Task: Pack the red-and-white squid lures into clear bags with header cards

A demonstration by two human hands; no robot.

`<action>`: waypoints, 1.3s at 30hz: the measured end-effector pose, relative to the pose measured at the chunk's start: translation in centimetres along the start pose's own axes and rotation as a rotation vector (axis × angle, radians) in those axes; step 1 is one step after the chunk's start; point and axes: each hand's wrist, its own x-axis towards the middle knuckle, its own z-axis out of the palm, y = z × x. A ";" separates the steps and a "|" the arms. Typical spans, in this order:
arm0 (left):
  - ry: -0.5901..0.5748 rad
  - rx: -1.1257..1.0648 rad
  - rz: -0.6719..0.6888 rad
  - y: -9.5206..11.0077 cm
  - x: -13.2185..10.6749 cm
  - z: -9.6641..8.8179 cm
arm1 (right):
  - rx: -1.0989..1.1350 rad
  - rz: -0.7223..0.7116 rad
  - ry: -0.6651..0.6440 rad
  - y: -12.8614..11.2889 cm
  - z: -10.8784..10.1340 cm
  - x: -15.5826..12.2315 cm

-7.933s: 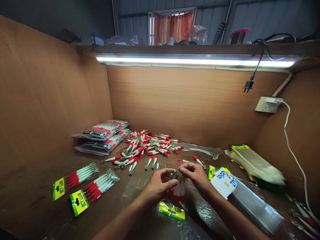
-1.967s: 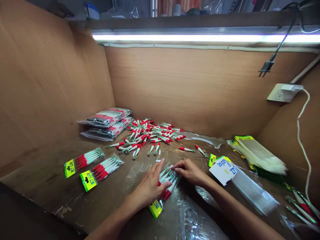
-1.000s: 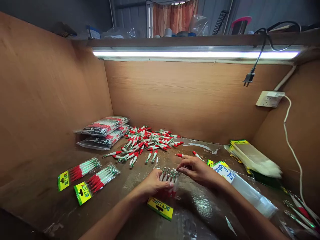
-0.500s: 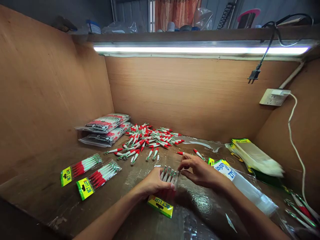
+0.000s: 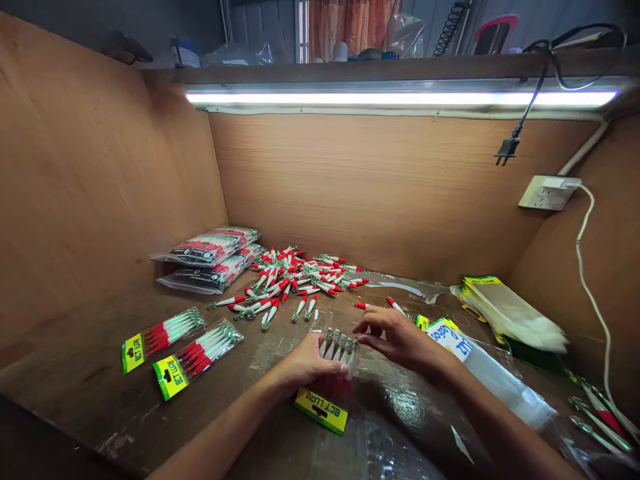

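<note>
My left hand (image 5: 313, 363) grips a clear packet of fishing lures (image 5: 321, 408), its thumb lying across the lures. The yellow and green header card points towards me, and the wire hook ends stick up at the far end. At that end, the fingertips of my right hand (image 5: 387, 337) pinch the hook end of the rightmost lure (image 5: 354, 345); the contact is partly hidden. Beyond both hands spreads a pile of loose red and white lures (image 5: 300, 277).
Two filled lure packets (image 5: 170, 379) lie at left, before stacked bags of lures (image 5: 215, 250). Right of my hands are a clear sleeve with handwriting (image 5: 453, 339), a stack of header-card bags (image 5: 510, 313) and several green lures (image 5: 603, 417). A black plug (image 5: 509, 148) hangs above.
My right hand has shifted slightly left and up along the hook ends. The left hand keeps its hold on the packet, nearly still.
</note>
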 end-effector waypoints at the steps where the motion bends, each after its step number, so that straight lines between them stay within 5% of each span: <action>1: 0.000 -0.010 -0.004 0.0 0.0 -0.1 | 0.008 0.010 0.006 0.2 0.0 0.0; 14: -0.104 -0.052 -0.055 -1.1 0.0 -0.5 | -0.003 -0.060 -0.072 0.0 -0.6 -0.2; 22: 0.011 -0.041 -0.018 -0.9 0.3 -0.4 | -0.047 -0.033 0.033 -0.1 -0.5 -0.1; 28: 0.090 -0.067 0.023 -0.8 0.3 -0.3 | 0.217 0.171 0.248 0.7 2.1 0.6; 34: 0.062 -0.152 0.081 -0.7 0.8 -0.2 | 0.624 0.373 0.176 2.4 4.0 1.2; 39: 0.211 -0.220 0.071 -0.6 1.1 -0.6 | 0.803 0.411 0.193 2.3 5.3 1.1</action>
